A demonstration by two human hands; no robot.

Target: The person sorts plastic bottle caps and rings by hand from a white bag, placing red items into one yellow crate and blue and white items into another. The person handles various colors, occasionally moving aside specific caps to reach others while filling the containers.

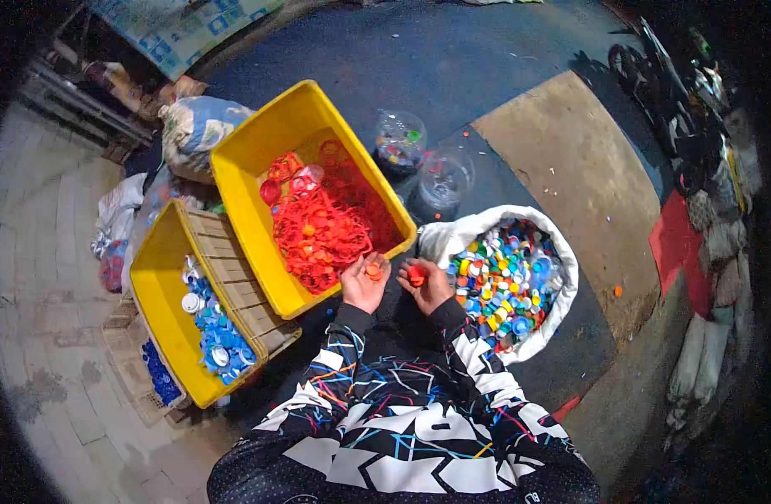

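Dark pavement underfoot; left hand fingers grasp an orange cap, right hand fingers grasp a red cap.

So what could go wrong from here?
1. The small red caps in the left hand and right hand are held over bare ground, so one could slip and roll off.
2. The white sack of mixed caps has soft, slumped walls and might spill if bumped.

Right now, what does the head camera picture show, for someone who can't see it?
Two hands each hold a small plastic cap, orange in the left hand, red in the right hand, between a yellow plastic crate of red rings and a white sack of mixed-colour bottle caps.
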